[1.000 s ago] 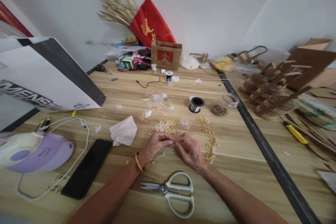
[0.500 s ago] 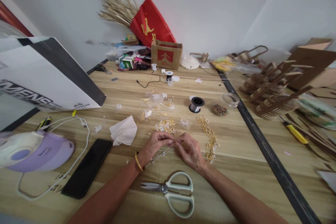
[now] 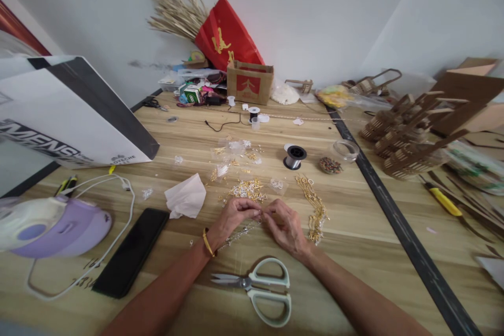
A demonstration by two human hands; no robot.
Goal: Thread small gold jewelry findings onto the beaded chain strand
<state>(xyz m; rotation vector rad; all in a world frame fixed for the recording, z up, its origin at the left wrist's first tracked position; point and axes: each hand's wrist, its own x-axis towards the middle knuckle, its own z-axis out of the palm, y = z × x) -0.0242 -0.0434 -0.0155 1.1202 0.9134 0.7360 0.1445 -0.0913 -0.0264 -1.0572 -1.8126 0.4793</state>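
Toward the near edge of the desk [image 3: 354,257], pale-handled scissors [image 3: 244,283], blades toward the left edge and slightly parted. Left of these, flat on the wood, a black smartphone [image 3: 129,254]. Just beyond, alongside the left wrist, a silver chain [image 3: 238,233], stretching slantwise up to the left hand [image 3: 256,213]: thumb and fingertips pinched together at the chain's end. Opposite, the right hand [image 3: 266,213], fingers curled and tips drawn in against the left's; whether closed on anything, cannot tell. Right of both, gold chains [image 3: 316,223] in a loose bundle. Right beyond the fingers, a heap of gold and silver charms [image 3: 246,189], with white tissue [image 3: 186,197] on its left-edge side. Farther, a wire spool [image 3: 294,157] upright; near the far edge, a brown paper bag [image 3: 249,84].
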